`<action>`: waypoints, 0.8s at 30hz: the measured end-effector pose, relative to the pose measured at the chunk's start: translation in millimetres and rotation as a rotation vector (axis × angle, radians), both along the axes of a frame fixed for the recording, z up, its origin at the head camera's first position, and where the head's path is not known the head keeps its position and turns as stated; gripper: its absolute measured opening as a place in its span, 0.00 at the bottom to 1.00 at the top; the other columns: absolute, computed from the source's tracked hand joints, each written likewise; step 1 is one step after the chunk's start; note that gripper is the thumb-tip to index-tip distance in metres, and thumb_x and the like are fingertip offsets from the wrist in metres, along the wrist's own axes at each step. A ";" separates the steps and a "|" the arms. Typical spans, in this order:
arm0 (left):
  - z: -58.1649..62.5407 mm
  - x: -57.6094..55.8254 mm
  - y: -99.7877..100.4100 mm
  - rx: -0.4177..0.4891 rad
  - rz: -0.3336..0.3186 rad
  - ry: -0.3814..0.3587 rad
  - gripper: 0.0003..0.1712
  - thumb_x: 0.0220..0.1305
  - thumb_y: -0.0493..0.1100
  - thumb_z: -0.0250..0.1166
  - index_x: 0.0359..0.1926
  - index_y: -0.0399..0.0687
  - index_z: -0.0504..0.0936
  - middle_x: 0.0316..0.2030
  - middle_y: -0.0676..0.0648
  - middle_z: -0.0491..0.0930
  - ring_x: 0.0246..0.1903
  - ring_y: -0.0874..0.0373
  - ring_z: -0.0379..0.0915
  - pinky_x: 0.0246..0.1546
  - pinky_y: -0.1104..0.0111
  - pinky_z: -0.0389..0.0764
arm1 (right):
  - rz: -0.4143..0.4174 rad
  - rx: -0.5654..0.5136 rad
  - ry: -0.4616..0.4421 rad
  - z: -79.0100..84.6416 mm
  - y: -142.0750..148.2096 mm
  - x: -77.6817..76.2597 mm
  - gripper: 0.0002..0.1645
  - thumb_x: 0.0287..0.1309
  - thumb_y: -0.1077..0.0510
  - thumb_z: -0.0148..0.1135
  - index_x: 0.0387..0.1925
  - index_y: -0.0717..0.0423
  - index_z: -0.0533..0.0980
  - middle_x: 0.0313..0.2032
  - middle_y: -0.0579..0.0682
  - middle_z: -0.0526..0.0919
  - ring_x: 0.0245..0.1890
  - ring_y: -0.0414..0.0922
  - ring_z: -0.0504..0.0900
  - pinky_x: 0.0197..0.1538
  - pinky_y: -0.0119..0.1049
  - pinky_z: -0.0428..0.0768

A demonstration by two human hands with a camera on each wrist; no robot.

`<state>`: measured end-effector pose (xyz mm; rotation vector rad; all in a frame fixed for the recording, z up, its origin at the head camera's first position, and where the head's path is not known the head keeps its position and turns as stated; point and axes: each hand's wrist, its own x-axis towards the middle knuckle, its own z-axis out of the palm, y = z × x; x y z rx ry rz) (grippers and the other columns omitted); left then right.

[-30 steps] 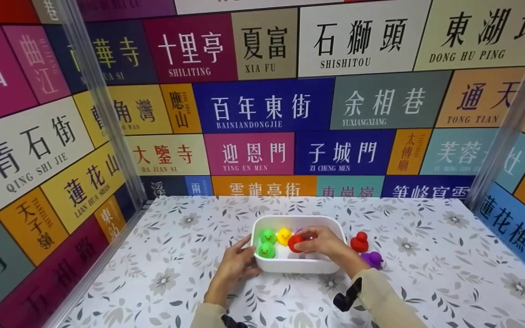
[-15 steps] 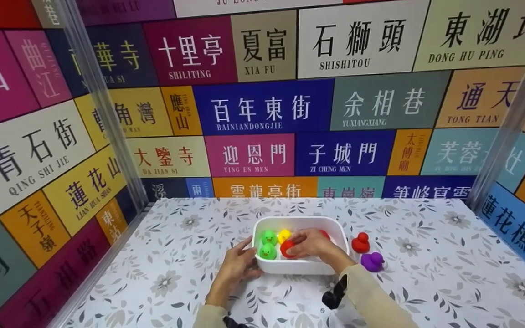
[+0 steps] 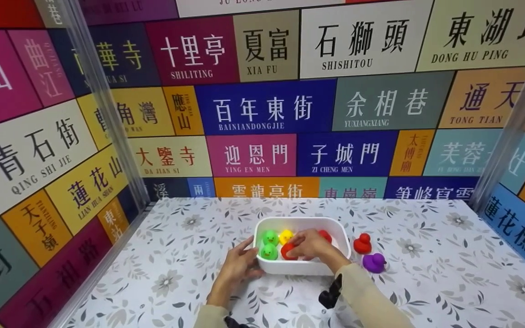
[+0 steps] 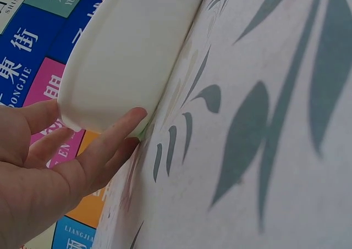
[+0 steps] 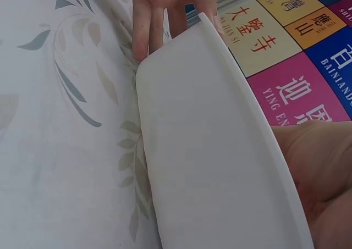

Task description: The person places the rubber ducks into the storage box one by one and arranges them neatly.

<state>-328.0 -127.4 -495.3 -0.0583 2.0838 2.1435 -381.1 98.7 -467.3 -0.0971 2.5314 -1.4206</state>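
A white rectangular tub (image 3: 299, 268) stands on the table, holding two green rubber ducks (image 3: 269, 251), a yellow rubber duck (image 3: 285, 236) and a red rubber duck at the back right (image 3: 326, 236). Inside it my right hand (image 3: 311, 245) pinches another red rubber duck (image 3: 286, 251), beside the front green one; the fingers partly cover it. At the tub's left end my left hand (image 3: 239, 265) rests with extended fingers against the wall, the thumb near the rim, as the left wrist view shows. From the right wrist view, the tub's wall (image 5: 203, 133) hides what my right hand holds.
Right of the tub, a red rubber duck (image 3: 362, 243) and a purple rubber duck (image 3: 375, 263) sit on the table. A leaf-patterned cloth (image 3: 167, 255) covers the tabletop. Walls of colourful name signs (image 3: 262, 107) rise behind and at both sides.
My right hand has moved left within the tub with the red rubber duck, to beside the front green one. The red duck at the back right has come into view. My left hand stays put.
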 end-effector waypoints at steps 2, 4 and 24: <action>0.4 -0.3 0.4 0.006 -0.001 -0.002 0.33 0.75 0.43 0.56 0.77 0.49 0.59 0.63 0.32 0.72 0.49 0.51 0.82 0.41 0.57 0.90 | -0.004 0.013 0.015 -0.9 -0.3 0.0 0.17 0.45 0.64 0.79 0.41 0.58 0.85 0.35 0.49 0.89 0.30 0.40 0.81 0.31 0.33 0.84; 0.9 -0.5 0.5 0.000 0.000 -0.006 0.33 0.75 0.44 0.56 0.77 0.49 0.59 0.63 0.32 0.73 0.49 0.51 0.82 0.41 0.57 0.89 | -0.011 0.026 0.031 -1.9 -1.2 0.5 0.17 0.44 0.63 0.80 0.40 0.58 0.86 0.35 0.50 0.89 0.30 0.40 0.81 0.30 0.32 0.83; -1.7 -1.7 0.3 -0.021 0.009 -0.002 0.33 0.75 0.43 0.55 0.77 0.49 0.59 0.63 0.33 0.74 0.45 0.52 0.84 0.38 0.59 0.90 | 0.020 0.187 0.160 4.8 3.0 6.0 0.19 0.45 0.58 0.81 0.42 0.56 0.88 0.40 0.50 0.89 0.34 0.43 0.81 0.41 0.36 0.86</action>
